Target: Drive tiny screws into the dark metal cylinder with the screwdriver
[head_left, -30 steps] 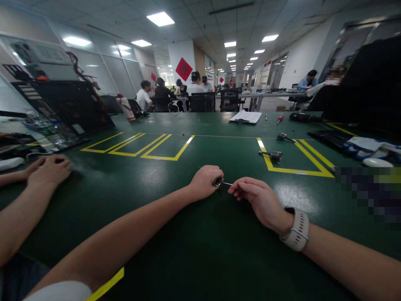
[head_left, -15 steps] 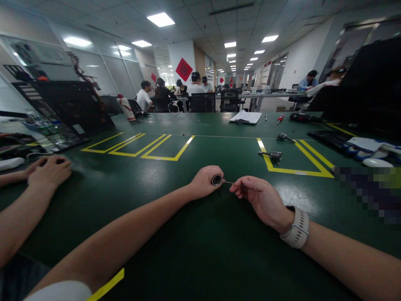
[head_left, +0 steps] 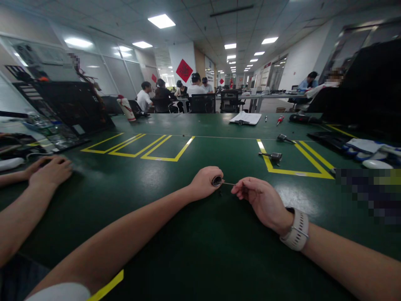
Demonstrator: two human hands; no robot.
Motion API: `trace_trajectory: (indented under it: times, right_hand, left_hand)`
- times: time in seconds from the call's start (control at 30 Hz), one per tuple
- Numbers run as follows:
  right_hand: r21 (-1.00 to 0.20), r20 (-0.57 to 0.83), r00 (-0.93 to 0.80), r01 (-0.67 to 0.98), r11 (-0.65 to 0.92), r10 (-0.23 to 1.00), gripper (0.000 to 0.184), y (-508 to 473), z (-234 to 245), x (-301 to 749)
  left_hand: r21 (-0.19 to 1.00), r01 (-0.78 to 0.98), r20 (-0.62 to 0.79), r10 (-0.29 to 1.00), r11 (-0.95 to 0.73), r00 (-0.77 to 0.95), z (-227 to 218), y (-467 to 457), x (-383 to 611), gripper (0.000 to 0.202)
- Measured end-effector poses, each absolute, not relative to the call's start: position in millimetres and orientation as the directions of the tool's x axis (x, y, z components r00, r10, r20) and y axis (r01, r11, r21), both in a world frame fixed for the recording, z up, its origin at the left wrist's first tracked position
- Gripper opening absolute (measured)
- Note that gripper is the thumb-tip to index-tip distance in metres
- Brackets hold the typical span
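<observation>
My left hand (head_left: pixel 205 182) is closed around a small round hollow part (head_left: pixel 216 181), dark inside with a metallic rim, its open end facing right. Most of that part is hidden by my fingers. Between the fingertips of my right hand (head_left: pixel 255 196) is a thin metal rod (head_left: pixel 228 183); its far end reaches the opening of the hollow part. How deep the tip goes I cannot tell. Small dark bits (head_left: pixel 220 193) show just below the hollow part. To the right lie two dark metal pieces with thin shafts, a nearer one (head_left: pixel 275 156) and a farther one (head_left: pixel 283 138).
Yellow tape outlines (head_left: pixel 159 159) mark the green table (head_left: pixel 175 259). A clipboard with paper (head_left: pixel 246 117), a red tool (head_left: pixel 280 120) and a white bottle (head_left: pixel 126 108) stand or lie farther back. Another person's hands (head_left: pixel 52 169) rest at the left. Gloves (head_left: pixel 368 147) lie at the right.
My right hand has shifted slightly to the right with the rod, so a little more of the rod shows. My left hand stays almost still around the hollow part.
</observation>
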State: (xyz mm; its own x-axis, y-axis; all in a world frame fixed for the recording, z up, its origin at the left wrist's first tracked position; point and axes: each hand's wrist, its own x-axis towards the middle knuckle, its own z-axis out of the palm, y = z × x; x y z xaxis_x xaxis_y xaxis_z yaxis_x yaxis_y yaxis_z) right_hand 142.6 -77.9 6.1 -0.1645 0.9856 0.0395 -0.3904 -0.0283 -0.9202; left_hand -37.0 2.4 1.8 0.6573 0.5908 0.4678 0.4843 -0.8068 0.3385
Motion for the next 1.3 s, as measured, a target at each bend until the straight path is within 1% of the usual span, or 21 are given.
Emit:
trace_trajectory:
  times: [0.17,0.53,0.97,1.13,1.3]
  right_hand:
    - [-0.921,0.054,-0.161,-0.390,-0.013,0.985,0.018,-78.0,5.0,143.3]
    - [-0.935,0.034,-0.157,-0.354,-0.024,0.987,0.017,-79.5,7.0,142.6]
    - [-0.928,0.045,-0.132,-0.372,-0.007,0.990,0.017,-80.1,6.8,142.3]
    - [-0.944,0.054,-0.153,-0.331,0.000,0.987,0.017,-80.7,6.8,141.8]
    - [-0.963,0.057,-0.132,-0.270,0.020,0.990,0.017,-82.9,6.9,141.1]
  left_hand:
    - [0.334,0.495,0.459,0.597,-0.803,0.658,2.9,1.7,-36.9,0.013]
    - [0.303,0.547,0.443,0.623,-0.780,0.644,3.5,1.4,-37.2,0.011]
    - [0.293,0.563,0.457,0.630,-0.773,0.628,-1.0,5.1,-37.4,0.009]
    - [0.302,0.580,0.444,0.650,-0.757,0.617,-0.2,4.1,-36.6,0.010]
    - [0.310,0.607,0.445,0.676,-0.732,0.588,0.8,3.5,-36.1,0.010]
